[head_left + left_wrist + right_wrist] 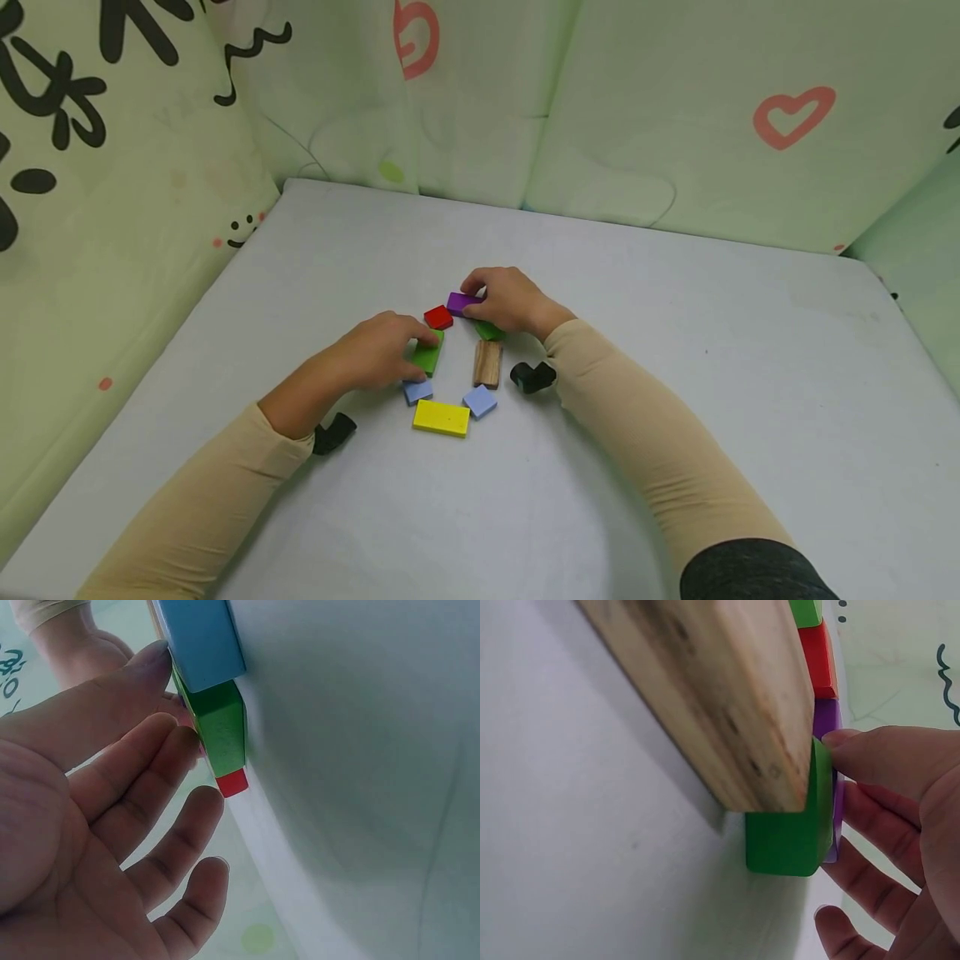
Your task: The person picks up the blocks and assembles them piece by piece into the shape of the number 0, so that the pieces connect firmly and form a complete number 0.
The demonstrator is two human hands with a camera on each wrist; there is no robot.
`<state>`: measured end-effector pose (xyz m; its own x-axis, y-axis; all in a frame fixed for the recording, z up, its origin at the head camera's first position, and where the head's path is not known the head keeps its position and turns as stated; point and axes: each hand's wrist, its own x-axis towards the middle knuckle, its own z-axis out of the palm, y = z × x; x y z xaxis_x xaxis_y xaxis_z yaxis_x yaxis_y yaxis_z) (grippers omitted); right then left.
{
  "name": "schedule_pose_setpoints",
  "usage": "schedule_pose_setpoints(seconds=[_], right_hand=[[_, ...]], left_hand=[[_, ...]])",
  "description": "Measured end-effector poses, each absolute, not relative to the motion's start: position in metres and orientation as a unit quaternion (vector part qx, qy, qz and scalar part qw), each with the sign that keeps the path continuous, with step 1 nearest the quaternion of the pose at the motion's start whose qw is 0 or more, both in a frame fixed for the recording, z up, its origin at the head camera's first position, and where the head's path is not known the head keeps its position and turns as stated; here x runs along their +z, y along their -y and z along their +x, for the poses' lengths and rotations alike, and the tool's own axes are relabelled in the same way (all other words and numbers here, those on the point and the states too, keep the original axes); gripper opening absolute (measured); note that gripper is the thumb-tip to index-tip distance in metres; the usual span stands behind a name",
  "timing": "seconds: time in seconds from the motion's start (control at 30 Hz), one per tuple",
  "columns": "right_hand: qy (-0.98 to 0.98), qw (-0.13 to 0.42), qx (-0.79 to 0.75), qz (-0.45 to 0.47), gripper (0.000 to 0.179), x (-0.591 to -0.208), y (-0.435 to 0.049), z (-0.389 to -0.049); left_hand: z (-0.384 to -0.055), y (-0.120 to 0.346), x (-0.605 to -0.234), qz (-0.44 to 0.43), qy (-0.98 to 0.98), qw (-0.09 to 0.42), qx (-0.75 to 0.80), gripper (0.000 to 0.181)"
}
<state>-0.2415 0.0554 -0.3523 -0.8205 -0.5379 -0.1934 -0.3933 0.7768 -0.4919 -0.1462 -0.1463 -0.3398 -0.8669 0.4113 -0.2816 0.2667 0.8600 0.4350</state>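
My left hand (378,350) is at a green block (429,354), with its thumb by the lower end and a fingertip by the upper end. That thumb lies beside a light blue block (202,645) too. At the far side my right hand (513,302) pinches a purple block (461,304) between thumb and fingers. Under that hand sits a second green block (784,844), partly covered in the head view. A red block (438,317) lies between the purple block and the left green one.
A wooden block (487,364), another light blue block (480,402) and a yellow block (441,418) complete a loop of blocks on the white table (637,333). Patterned curtains (637,108) stand behind and at the sides. A black wrist device (532,377) juts out near the right sleeve.
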Motion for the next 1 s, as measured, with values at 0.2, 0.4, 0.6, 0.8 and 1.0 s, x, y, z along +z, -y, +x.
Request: schedule_pose_setpoints(seconds=[0.2,0.4,0.6,0.8,1.0], right_hand=[[-0.928,0.163,-0.222,-0.251,0.037,-0.3515,-0.0555,-0.2412],[-0.928,0.161,-0.217,-0.256,0.037,-0.3511,-0.0559,-0.2418],[-0.928,0.162,-0.216,-0.258,0.038,-0.3518,-0.0559,-0.2424],[-0.928,0.164,-0.219,-0.254,0.038,-0.3532,-0.0561,-0.2423],[-0.928,0.166,-0.221,-0.250,0.038,-0.3528,-0.0559,-0.2408]], left_hand=[[-0.1469,0.1464,-0.3403,0.180,-0.947,0.185,0.192,0.051],[-0.1482,0.1464,-0.3415,0.187,-0.947,0.181,0.186,0.050],[-0.1472,0.1463,-0.3407,0.190,-0.947,0.180,0.185,0.050],[-0.1472,0.1457,-0.3401,0.183,-0.947,0.184,0.188,0.050],[-0.1473,0.1455,-0.3407,0.182,-0.946,0.186,0.192,0.051]])
